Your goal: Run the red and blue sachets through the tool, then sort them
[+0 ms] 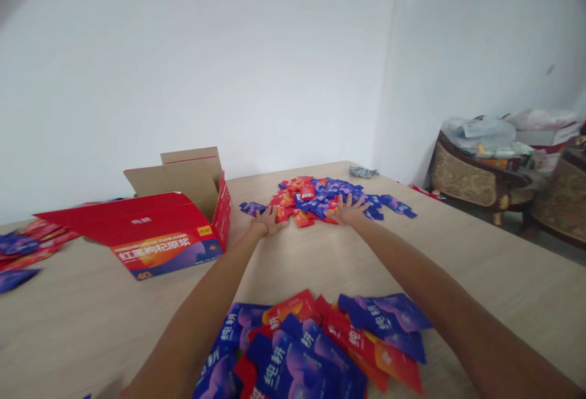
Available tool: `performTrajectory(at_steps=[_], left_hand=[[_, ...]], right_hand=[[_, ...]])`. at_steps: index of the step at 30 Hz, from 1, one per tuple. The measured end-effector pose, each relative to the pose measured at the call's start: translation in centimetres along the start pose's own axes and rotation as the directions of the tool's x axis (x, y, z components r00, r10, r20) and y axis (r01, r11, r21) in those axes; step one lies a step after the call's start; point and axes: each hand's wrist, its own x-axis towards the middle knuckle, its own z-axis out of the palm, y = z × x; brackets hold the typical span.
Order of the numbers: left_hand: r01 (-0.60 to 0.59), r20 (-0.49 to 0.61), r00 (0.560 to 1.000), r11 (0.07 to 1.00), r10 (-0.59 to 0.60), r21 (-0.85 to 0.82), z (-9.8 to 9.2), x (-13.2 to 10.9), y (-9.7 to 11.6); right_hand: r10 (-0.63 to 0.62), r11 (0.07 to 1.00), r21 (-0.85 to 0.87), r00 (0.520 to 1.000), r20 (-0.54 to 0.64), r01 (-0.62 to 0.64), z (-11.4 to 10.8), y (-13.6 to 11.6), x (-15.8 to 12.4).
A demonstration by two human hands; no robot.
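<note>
Both my arms stretch across the table to a far heap of red and blue sachets (311, 194). My left hand (269, 222) lies at the heap's near left edge, fingers spread and touching red sachets. At the near right edge, my right hand (350, 211) rests with its fingers fanned out over blue and red sachets. Neither hand grips anything. Between my forearms, close to me, lies a second pile of red and blue sachets (297, 350). An open red carton (169, 246) with raised cardboard flaps stands left of my left arm; its contents are hidden.
More sachets (27, 246) lie at the left, partly behind the carton. A grey crumpled item (362, 171) sits by the table's far edge. A white wall (206, 63) rises behind the table (480, 271). To the right, a patterned armchair (471, 173) holds plastic bags and boxes.
</note>
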Motion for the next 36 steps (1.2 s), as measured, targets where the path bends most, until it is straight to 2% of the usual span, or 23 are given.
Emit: performTrajectory(at_steps=[2,4,7,10,14,18,22,25,29,33,36], left_hand=[[-0.01,-0.029,1.0,1.0,0.01,-0.004,-0.3,0.8,0.2],[-0.031,-0.078,0.996,1.0,0.031,0.005,-0.6,1.1,0.5],[-0.049,-0.173,0.984,0.998,0.053,0.027,-1.0,0.4,1.2],[-0.059,-0.24,0.968,0.998,0.066,0.038,-1.7,-1.7,1.9],[-0.147,-0.259,0.952,0.986,0.162,0.076,-3.5,-6.8,2.8],[-0.213,-0.202,0.951,0.969,0.234,0.122,-5.6,-14.5,3.2],[-0.22,-0.124,0.965,0.97,0.233,0.106,-7.0,-24.7,1.8],[-0.242,-0.105,0.963,0.967,0.249,0.075,-7.6,-33.7,0.0],[-0.225,-0.143,0.961,0.971,0.235,0.085,-8.0,-44.8,-2.0],[-0.219,-0.146,0.959,0.962,0.243,0.167,-7.2,-52.6,-3.6],[-0.28,-0.146,0.942,0.948,0.302,0.155,-5.0,-56.8,-4.6]], right_hand=[[0.046,0.999,-0.007,0.998,-0.039,-0.046,-0.4,-1.2,0.0],[0.044,0.999,-0.012,0.991,-0.13,-0.046,-0.5,-2.0,-0.8],[-0.07,0.997,-0.051,0.95,-0.305,0.057,-0.7,-2.7,-2.6],[-0.15,0.988,-0.04,0.893,-0.425,0.147,-1.5,-2.5,-4.8],[-0.223,0.973,-0.041,0.875,-0.43,0.228,-4.3,-1.4,-8.6],[-0.342,0.94,-0.111,0.877,-0.338,0.324,-7.6,0.6,-13.9],[-0.413,0.911,-0.129,0.878,-0.243,0.392,-9.7,3.7,-21.1],[-0.551,0.833,-0.19,0.807,-0.212,0.519,-9.8,6.2,-27.6],[-0.71,0.699,-0.235,0.694,-0.117,0.675,-8.7,9.0,-36.8],[-0.789,0.613,-0.2,0.605,-0.105,0.764,-7.4,11.2,-43.8],[-0.797,0.604,-0.188,0.589,-0.134,0.775,-6.5,13.4,-45.1]])
